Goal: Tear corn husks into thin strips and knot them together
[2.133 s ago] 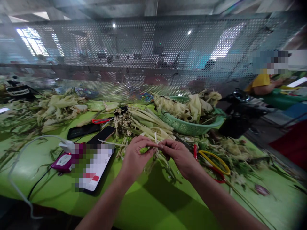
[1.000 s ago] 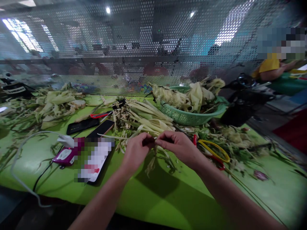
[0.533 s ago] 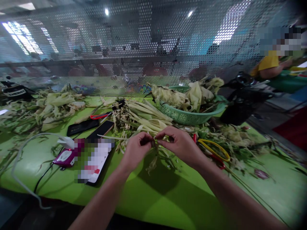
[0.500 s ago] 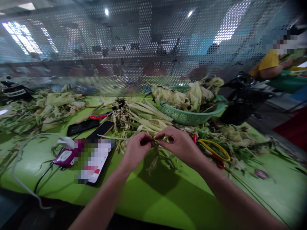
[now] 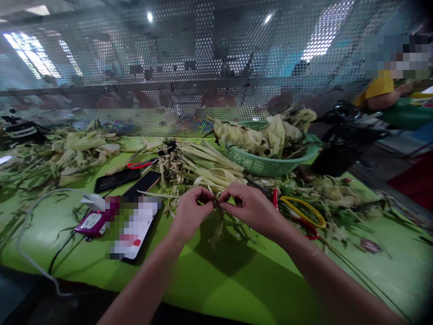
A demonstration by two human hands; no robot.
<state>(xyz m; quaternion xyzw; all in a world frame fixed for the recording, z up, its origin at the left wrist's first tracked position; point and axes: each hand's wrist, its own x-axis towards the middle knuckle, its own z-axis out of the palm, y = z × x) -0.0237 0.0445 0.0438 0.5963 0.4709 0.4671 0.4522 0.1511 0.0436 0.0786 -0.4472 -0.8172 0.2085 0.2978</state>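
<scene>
My left hand (image 5: 193,212) and my right hand (image 5: 250,206) meet above the green table, thumbs and fingertips pinched together. Between them they hold a thin husk strip (image 5: 218,231), whose withered end dangles below the fingers. The pinched part is mostly hidden by my fingertips. Just beyond my hands lies a bundle of pale husk strips (image 5: 209,169), with its knobbly ends toward the left. To the right of my right hand rest scissors (image 5: 306,211) with yellow and red handles, among leafy scraps (image 5: 333,194).
A green basket (image 5: 267,166) of husks stands behind, beside a dark container (image 5: 333,153). Left are phones (image 5: 117,180), a red-handled cutter (image 5: 140,165), a purple power adapter (image 5: 91,223) with a white cable, and a husk heap (image 5: 76,149). A person in yellow (image 5: 379,92) is at far right.
My fingertips have shifted slightly around the husk strip, the right hand moving a little left and up. Both hands still pinch it.
</scene>
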